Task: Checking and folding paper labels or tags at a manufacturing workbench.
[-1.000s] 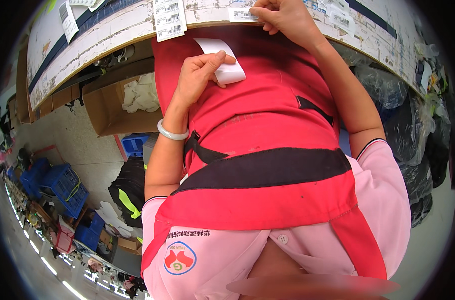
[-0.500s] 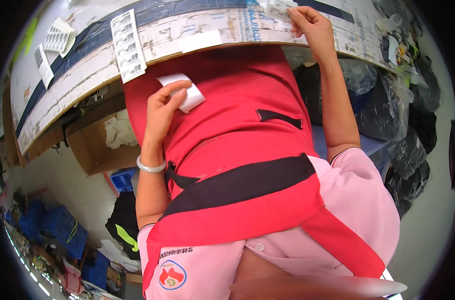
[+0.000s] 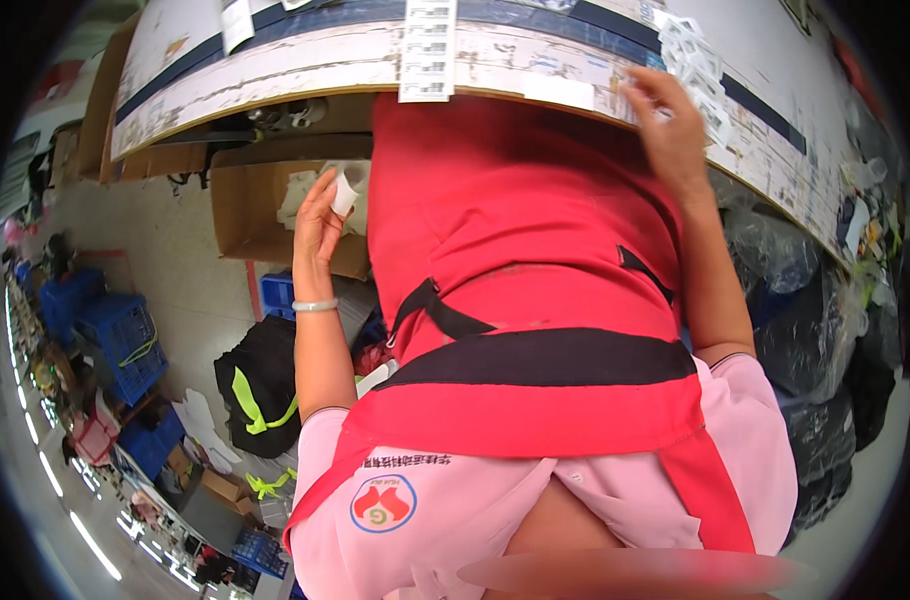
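Note:
My left hand (image 3: 322, 222) is closed on a curled piece of white paper (image 3: 347, 192), held out beside the red apron, above an open cardboard box (image 3: 237, 210). My right hand (image 3: 673, 135) is over the front edge of the table, its bent fingers blurred by motion; whether anything is between them does not show. Just beyond and beside it lies a fanned pile of white labels (image 3: 690, 60). A strip of printed labels (image 3: 429, 50) hangs slightly over the table edge, and a blank white slip (image 3: 558, 91) lies left of my right hand.
The worn white table (image 3: 335, 75) with dark tape bands (image 3: 510, 18) spans the far side. Dark goods in clear plastic bags (image 3: 805, 330) crowd the right. Blue crates (image 3: 125, 345) and a black bundle with a lime-green tie (image 3: 260, 385) stand on the left floor.
The view has swung, shifting the table. My left hand has moved from over the apron out to the left with the paper. My right hand has come away from the labels it was pinching.

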The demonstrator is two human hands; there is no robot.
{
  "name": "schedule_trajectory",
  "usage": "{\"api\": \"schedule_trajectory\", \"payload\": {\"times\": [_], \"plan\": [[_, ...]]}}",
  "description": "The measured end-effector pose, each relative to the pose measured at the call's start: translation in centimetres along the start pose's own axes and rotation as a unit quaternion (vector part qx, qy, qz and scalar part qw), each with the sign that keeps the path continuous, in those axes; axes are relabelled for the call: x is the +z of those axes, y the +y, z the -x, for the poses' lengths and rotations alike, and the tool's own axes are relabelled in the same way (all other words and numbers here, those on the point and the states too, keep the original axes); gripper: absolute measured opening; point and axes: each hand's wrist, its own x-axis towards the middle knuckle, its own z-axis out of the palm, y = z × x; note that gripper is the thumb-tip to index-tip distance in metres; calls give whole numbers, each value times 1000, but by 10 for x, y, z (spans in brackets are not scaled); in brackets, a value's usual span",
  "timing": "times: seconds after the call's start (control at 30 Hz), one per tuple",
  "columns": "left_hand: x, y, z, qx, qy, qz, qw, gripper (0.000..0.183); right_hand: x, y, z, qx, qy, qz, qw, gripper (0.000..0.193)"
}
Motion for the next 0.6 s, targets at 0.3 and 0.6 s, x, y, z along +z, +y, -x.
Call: {"api": "schedule_trajectory", "payload": {"times": [0.3,0.6], "plan": [[-127,-64,8,-90,419,-432,794,50,140,-82,-25,-282,-66,111,951,37],[71,17,15,61,35,-173,982,31,128,-79,-37,-340,-44,44,938,7]]}}
